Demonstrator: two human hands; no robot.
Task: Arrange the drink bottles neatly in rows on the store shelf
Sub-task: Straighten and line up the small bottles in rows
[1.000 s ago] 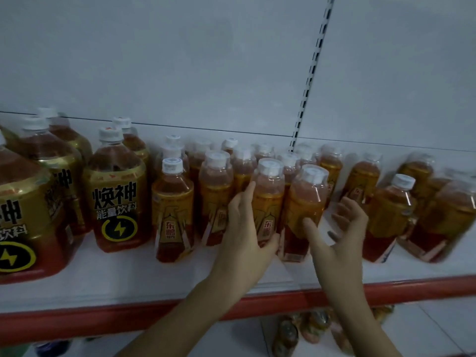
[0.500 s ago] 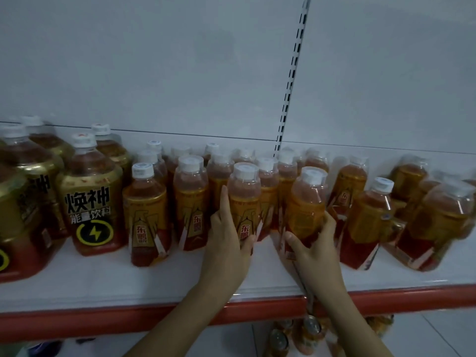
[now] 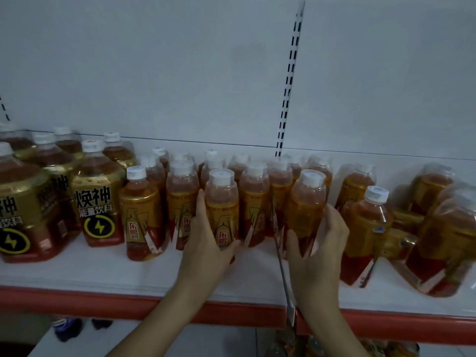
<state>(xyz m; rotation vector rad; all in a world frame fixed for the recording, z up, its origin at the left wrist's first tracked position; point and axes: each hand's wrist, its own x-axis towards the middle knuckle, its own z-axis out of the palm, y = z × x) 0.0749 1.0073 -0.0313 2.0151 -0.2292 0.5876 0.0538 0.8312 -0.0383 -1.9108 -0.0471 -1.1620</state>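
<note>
1. Small amber plastic drink bottle with white cap and gold label (image 3: 221,210): upright, front of the middle rows on the white store shelf with red front edge (image 3: 103,276).
2. Left hand (image 3: 206,243) grips it low, thumb on its left side, fingers wrapping its right.
3. Right hand (image 3: 319,243) grips a second, tilted amber bottle (image 3: 306,207), leaning left at the cap, just right of the rows.
4. Key relation: tilted bottle's long axis is off vertical; right hand should straighten it into the gap.
5. Larger bottles with lightning-bolt labels (image 3: 96,194) stand well left.

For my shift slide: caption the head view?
Left hand and right hand each grip a bottle on the shelf.
</note>
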